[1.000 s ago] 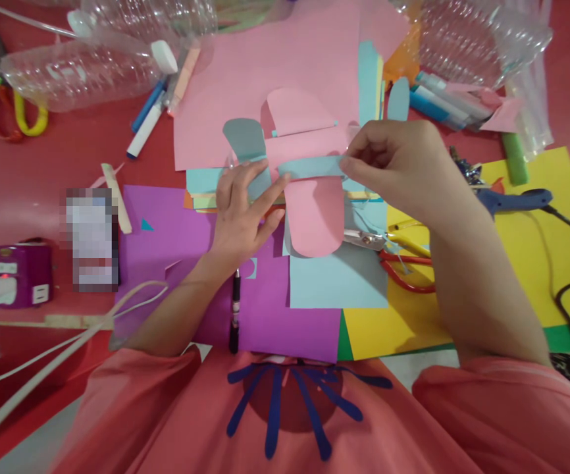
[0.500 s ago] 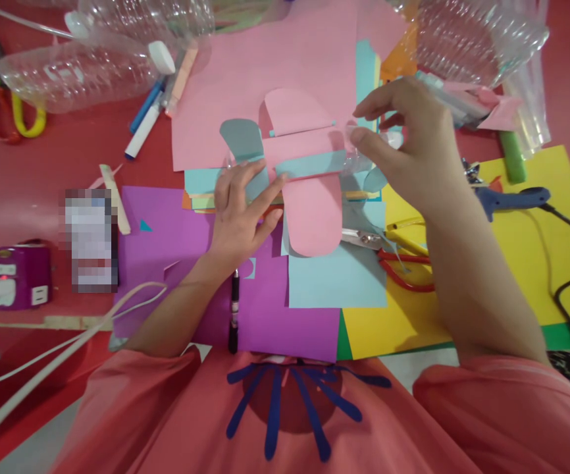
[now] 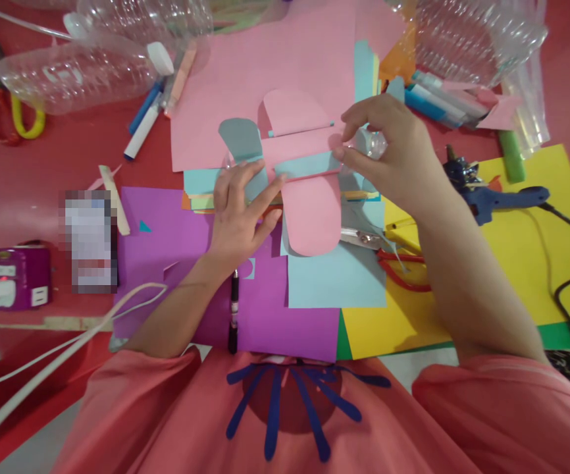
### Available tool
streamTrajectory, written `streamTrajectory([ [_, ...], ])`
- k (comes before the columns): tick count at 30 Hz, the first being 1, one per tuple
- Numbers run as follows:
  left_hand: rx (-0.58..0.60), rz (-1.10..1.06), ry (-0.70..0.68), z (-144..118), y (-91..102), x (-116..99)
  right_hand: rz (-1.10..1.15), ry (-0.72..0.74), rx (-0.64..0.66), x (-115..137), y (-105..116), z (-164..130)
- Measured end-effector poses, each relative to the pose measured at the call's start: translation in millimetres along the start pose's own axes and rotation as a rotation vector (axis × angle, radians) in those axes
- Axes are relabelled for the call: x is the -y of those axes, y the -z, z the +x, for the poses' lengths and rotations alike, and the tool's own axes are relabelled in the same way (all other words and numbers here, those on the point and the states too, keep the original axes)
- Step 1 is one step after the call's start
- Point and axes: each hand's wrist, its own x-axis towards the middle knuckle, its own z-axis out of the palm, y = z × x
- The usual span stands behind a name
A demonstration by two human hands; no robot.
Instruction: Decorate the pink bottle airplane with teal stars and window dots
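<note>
A clear plastic bottle lies on its side, wrapped in pink paper with a light blue strip along it. Rounded pink paper flaps stick out on both sides, an upper flap and a lower flap. At the left end stands a grey-blue paper piece. My left hand rests against that end, fingers spread, index fingertip on the strip. My right hand has thumb and index finger at the wrap's right edge, by the bottle's neck; its other fingers are partly hidden.
Scissors and a blue glue gun lie right, on yellow paper. Purple paper carries a pen. Bottles and markers lie upper left. A phone and a purple power adapter stand left.
My right hand has moved left and slightly down, from over the bottle's neck to the wrap's edge, uncovering the neck and nearby markers. My left hand stays in place.
</note>
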Motion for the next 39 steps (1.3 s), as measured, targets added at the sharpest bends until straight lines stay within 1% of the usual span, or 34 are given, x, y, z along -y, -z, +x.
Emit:
streamTrajectory([
  [3,0.022,-0.032,0.056,0.2,0.4,-1.1,0.003,0.035,0.002,0.8,0.2,0.0],
  [6,-0.007,-0.026,0.027,-0.2,0.0,-1.3,0.004,0.03,0.019,3.0,0.7,0.1],
  [8,-0.012,-0.044,0.031,0.2,-0.1,-1.5,0.001,0.009,0.027,4.4,0.7,0.3],
  [11,0.028,-0.09,0.096,1.8,0.6,-2.7,-0.011,0.012,0.034,5.7,1.2,-0.4],
  [13,0.047,-0.091,0.112,2.8,1.5,-3.7,-0.012,0.013,0.043,6.0,2.0,-1.3],
  [21,-0.005,0.033,0.042,0.8,2.3,-5.1,-0.024,-0.031,0.04,1.7,1.4,-2.1],
  [28,-0.026,-0.029,0.033,0.6,0.0,-2.7,-0.013,-0.03,0.062,1.2,1.3,-0.5],
  [31,0.013,-0.052,0.067,1.6,0.9,-2.6,0.007,-0.039,0.031,-0.5,0.8,-1.8],
  [34,0.032,-0.059,0.09,2.9,2.2,-5.7,0.009,-0.056,0.003,-2.2,-4.6,-5.1],
  [39,-0.049,-0.004,0.055,3.7,-1.8,-19.3,-0.085,-0.08,-0.052,2.7,-22.3,-9.9],
])
